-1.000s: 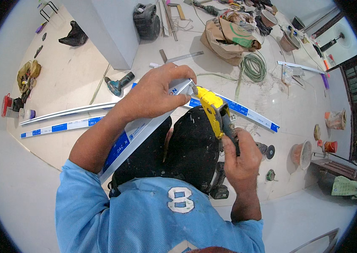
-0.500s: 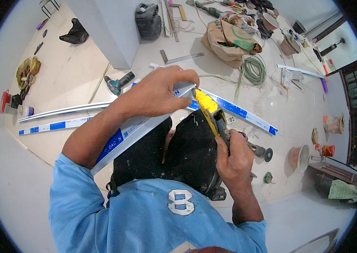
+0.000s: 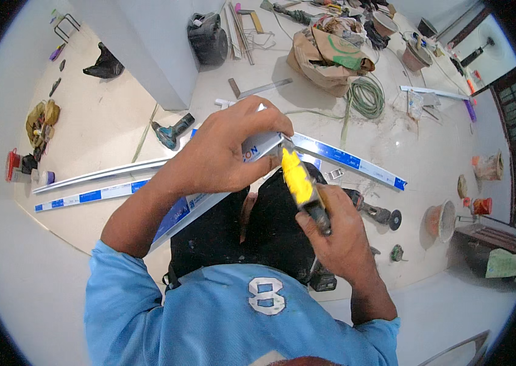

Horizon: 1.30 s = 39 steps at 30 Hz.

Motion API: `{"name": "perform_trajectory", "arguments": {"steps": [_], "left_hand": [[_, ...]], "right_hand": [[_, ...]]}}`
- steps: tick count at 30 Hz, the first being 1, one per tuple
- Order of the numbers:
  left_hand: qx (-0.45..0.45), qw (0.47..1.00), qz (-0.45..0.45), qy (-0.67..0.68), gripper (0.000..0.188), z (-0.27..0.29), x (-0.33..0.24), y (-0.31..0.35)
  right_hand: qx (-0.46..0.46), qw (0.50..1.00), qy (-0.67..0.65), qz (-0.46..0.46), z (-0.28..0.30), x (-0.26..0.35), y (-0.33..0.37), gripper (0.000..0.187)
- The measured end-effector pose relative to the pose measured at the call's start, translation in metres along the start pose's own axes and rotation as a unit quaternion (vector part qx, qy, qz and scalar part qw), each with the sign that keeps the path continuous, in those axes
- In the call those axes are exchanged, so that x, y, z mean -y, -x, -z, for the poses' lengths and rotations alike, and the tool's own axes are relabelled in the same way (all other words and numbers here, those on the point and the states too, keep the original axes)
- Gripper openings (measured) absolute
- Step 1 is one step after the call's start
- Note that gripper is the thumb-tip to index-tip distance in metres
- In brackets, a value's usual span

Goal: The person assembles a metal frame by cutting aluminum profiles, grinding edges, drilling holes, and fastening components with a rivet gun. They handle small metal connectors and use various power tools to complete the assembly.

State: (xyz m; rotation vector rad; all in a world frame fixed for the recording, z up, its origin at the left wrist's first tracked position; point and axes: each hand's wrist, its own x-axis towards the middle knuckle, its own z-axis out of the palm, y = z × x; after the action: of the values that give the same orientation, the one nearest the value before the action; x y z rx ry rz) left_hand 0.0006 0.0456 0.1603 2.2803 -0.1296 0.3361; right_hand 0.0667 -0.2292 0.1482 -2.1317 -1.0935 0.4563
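My left hand is closed on the end of a long white metal profile with blue film, which slants down over my lap to the lower left. My right hand grips a yellow hand tool by its dark handle. The tool's dark tip meets the profile's end beside my left fingertips. Its exact kind is unclear. Beyond my knees, another blue-and-white profile lies on the floor, running to the right. Two more strips, one white and one blue-and-white, stretch out at the left.
A teal cordless drill and a metal square lie ahead, near a white pillar. Farther off are a black container, a brown sack and a coiled hose. A power tool with a disc rests right of my knees.
My right hand has moved slightly left and up toward the profile's end, and the yellow tool has turned with it. My left hand keeps its grip. The whole view has shifted a little.
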Motion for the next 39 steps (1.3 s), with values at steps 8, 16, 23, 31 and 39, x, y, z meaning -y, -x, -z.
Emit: {"name": "perform_trajectory", "arguments": {"steps": [8, 16, 23, 31, 39], "left_hand": [[-0.015, 0.998, -0.058, -0.007, 0.049, 0.012, -0.014, 0.013], [-0.066, 0.993, -0.063, 0.076, 0.075, 0.014, -0.009, 0.028], [-0.058, 0.993, -0.069, 0.080, 0.091, 0.024, -0.007, 0.041], [-0.029, 0.991, -0.102, -0.078, 0.077, 0.043, -0.012, 0.048], [-0.040, 0.991, 0.033, -0.126, 0.081, 0.050, -0.039, 0.052]], "right_hand": [[-0.072, 0.992, 0.010, 0.100, -0.018, -0.009, 0.009, 0.075], [-0.126, 0.980, 0.058, 0.141, -0.034, 0.002, 0.011, 0.074], [-0.127, 0.976, 0.055, 0.168, -0.036, 0.007, 0.011, 0.071], [-0.158, 0.959, 0.143, 0.186, -0.034, 0.013, 0.010, 0.052], [-0.163, 0.956, 0.153, 0.188, -0.040, 0.017, 0.006, 0.045]]}}
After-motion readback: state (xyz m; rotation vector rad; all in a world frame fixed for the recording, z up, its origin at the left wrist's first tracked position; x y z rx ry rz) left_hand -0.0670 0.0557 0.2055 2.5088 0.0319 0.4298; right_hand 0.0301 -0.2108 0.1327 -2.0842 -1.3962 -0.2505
